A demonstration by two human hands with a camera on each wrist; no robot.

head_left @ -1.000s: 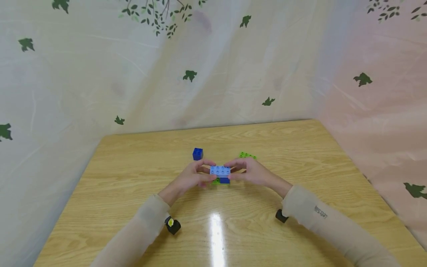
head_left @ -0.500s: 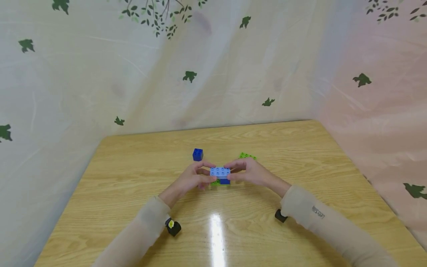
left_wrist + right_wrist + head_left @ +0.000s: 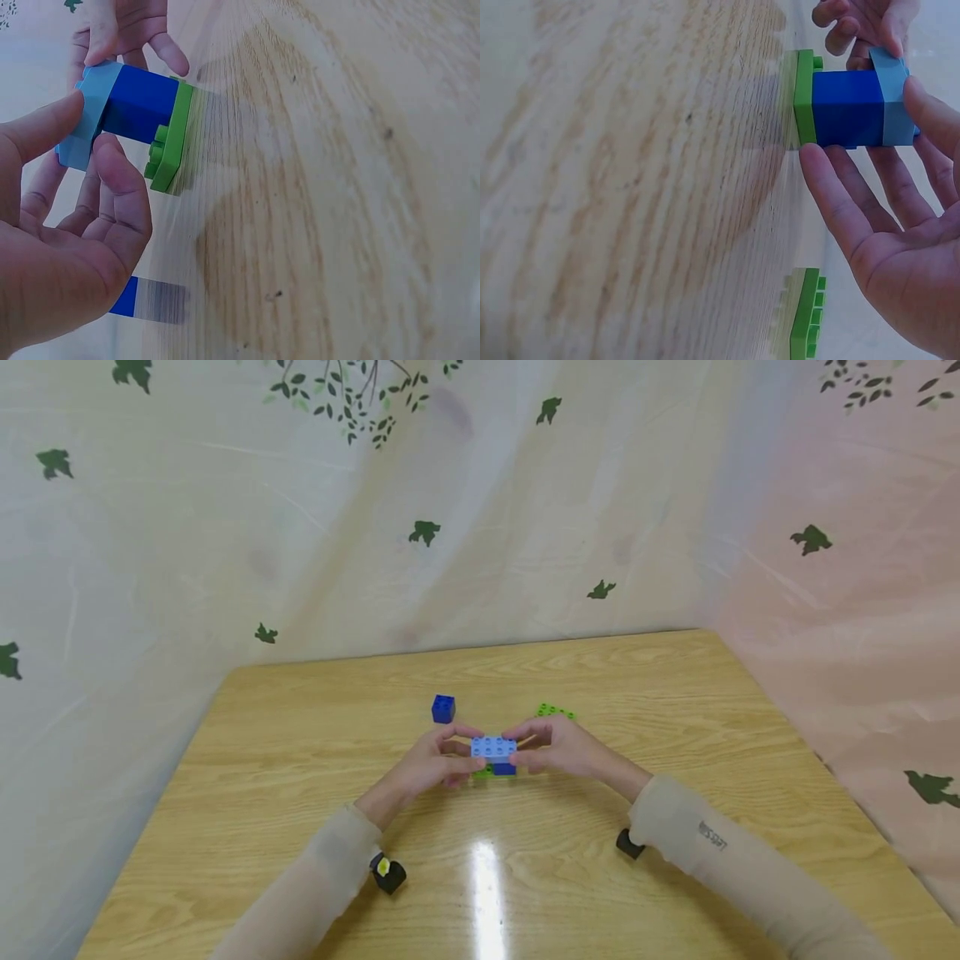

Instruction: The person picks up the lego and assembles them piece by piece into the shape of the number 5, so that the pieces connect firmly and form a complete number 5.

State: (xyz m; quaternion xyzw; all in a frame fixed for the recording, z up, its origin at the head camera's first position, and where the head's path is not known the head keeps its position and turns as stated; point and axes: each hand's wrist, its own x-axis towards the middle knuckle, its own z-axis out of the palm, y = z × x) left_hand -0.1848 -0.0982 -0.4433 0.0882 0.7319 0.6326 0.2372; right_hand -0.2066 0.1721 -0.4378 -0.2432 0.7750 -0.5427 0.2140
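The left hand (image 3: 426, 763) and right hand (image 3: 568, 748) pinch opposite ends of the light-blue brick (image 3: 493, 748); under it sit a dark-blue brick (image 3: 847, 109) and a green plate (image 3: 804, 101), apparently touching the table (image 3: 315, 727).

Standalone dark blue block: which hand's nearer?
Left. The left hand is just in front of the dark blue block; the right hand is farther off to its right, at the light blue brick's other end.
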